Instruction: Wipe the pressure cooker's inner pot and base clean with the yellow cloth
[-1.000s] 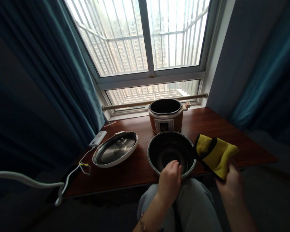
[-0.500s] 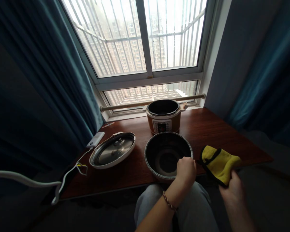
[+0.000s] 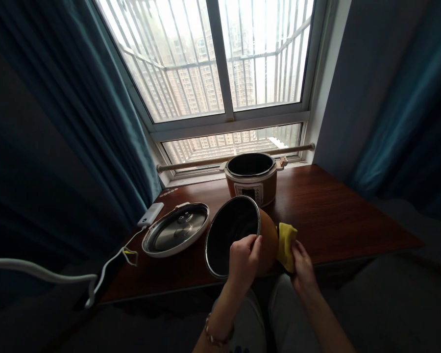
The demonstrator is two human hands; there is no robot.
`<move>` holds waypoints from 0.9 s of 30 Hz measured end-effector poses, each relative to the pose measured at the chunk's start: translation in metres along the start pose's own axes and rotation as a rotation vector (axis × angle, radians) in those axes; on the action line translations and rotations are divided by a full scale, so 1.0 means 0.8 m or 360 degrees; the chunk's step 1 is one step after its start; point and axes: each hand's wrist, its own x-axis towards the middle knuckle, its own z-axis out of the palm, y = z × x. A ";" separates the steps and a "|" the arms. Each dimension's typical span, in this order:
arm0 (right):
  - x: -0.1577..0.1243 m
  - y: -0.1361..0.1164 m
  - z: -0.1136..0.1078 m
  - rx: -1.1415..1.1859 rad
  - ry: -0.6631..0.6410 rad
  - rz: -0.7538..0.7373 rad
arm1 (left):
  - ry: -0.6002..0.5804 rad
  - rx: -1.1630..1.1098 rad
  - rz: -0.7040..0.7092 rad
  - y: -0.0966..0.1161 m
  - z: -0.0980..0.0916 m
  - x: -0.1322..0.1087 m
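Observation:
My left hand (image 3: 242, 257) is closed on the rim of the inner pot (image 3: 268, 240), which has a dark inside and an orange-brown outside. The pot lies tilted on its side, its mouth facing left. In my right hand (image 3: 304, 267) is a yellow cloth (image 3: 286, 245) with dark edging, pressed up against the pot's outer base. Behind the pot stands the electric cooker (image 3: 270, 191), without its lid, its control panel facing me. The round cooker lid (image 3: 176, 230) rests to the left, its metal inner side up.
A white power bank (image 3: 150, 214) with a cable (image 3: 130, 240) sits at the left of the wooden table (image 3: 338, 211). A rail (image 3: 206, 161) crosses the window behind the cooker. Blue curtains (image 3: 95, 108) hang at the left; the table's front edge is by my knees.
The pot has gone from upright to tilted, its mouth now leftward. My left hand moved left with the rim, and my right hand brought the cloth leftward to the pot's outside.

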 end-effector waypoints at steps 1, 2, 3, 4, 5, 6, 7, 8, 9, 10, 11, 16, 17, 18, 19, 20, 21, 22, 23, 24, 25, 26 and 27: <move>-0.006 0.002 0.011 0.0021 -0.0058 0.0008 | 0.0018 -0.0042 -0.0013 -0.002 -0.006 -0.002; -0.012 0.002 0.021 0.0045 -0.0094 0.0001 | 0.0035 -0.0081 -0.0025 -0.005 -0.012 -0.003; -0.019 -0.001 0.029 0.0068 -0.0107 -0.0022 | 0.0053 -0.0123 -0.0039 -0.007 -0.017 -0.004; -0.025 -0.005 0.035 0.0082 -0.0105 -0.0051 | 0.0072 -0.0173 -0.0058 -0.009 -0.021 -0.005; -0.031 -0.011 0.039 0.0086 -0.0095 -0.0079 | 0.0094 -0.0232 -0.0081 -0.011 -0.025 -0.007; -0.036 -0.018 0.041 0.0079 -0.0087 -0.0105 | 0.0114 -0.0302 -0.0106 -0.013 -0.029 -0.008; -0.041 -0.025 0.042 0.0067 -0.0079 -0.0130 | 0.0136 -0.0377 -0.0129 -0.016 -0.031 -0.010; -0.045 -0.033 0.042 0.0048 -0.0069 -0.0154 | 0.0158 -0.0453 -0.0148 -0.018 -0.032 -0.012; -0.048 -0.039 0.041 0.0025 -0.0053 -0.0183 | 0.0181 -0.0525 -0.0161 -0.020 -0.032 -0.014; -0.050 -0.046 0.040 -0.0003 -0.0035 -0.0220 | 0.0203 -0.0584 -0.0167 -0.021 -0.030 -0.016; -0.051 -0.050 0.037 -0.0038 -0.0015 -0.0264 | 0.0228 -0.0627 -0.0169 -0.023 -0.027 -0.018; -0.046 -0.059 0.024 -0.0194 0.0036 -0.0434 | 0.0346 -0.0674 -0.0107 -0.029 -0.006 -0.026; -0.044 -0.059 0.021 -0.0213 0.0030 -0.0448 | 0.0356 -0.0672 -0.0088 -0.031 -0.002 -0.026; -0.042 -0.058 0.019 -0.0231 0.0024 -0.0460 | 0.0365 -0.0669 -0.0069 -0.033 0.002 -0.027; -0.040 -0.057 0.016 -0.0253 0.0013 -0.0473 | 0.0383 -0.0662 -0.0051 -0.035 0.006 -0.028; -0.038 -0.056 0.014 -0.0276 0.0004 -0.0488 | 0.0403 -0.0652 -0.0037 -0.038 0.009 -0.028; -0.037 -0.055 0.013 -0.0299 -0.0002 -0.0501 | 0.0422 -0.0639 -0.0028 -0.040 0.012 -0.029; -0.037 -0.054 0.011 -0.0322 -0.0003 -0.0514 | 0.0445 -0.0623 -0.0028 -0.043 0.014 -0.030; -0.036 -0.054 0.011 -0.0345 -0.0003 -0.0524 | 0.0475 -0.0604 -0.0038 -0.046 0.017 -0.031; -0.036 -0.054 0.010 -0.0366 -0.0008 -0.0532 | 0.0501 -0.0586 -0.0055 -0.050 0.019 -0.031; -0.037 -0.053 0.010 -0.0381 -0.0014 -0.0541 | 0.0525 -0.0570 -0.0075 -0.053 0.021 -0.032; -0.037 -0.053 0.011 -0.0391 -0.0024 -0.0551 | 0.0550 -0.0559 -0.0094 -0.055 0.023 -0.033; -0.037 -0.053 0.011 -0.0397 -0.0035 -0.0560 | 0.0574 -0.0555 -0.0110 -0.058 0.025 -0.033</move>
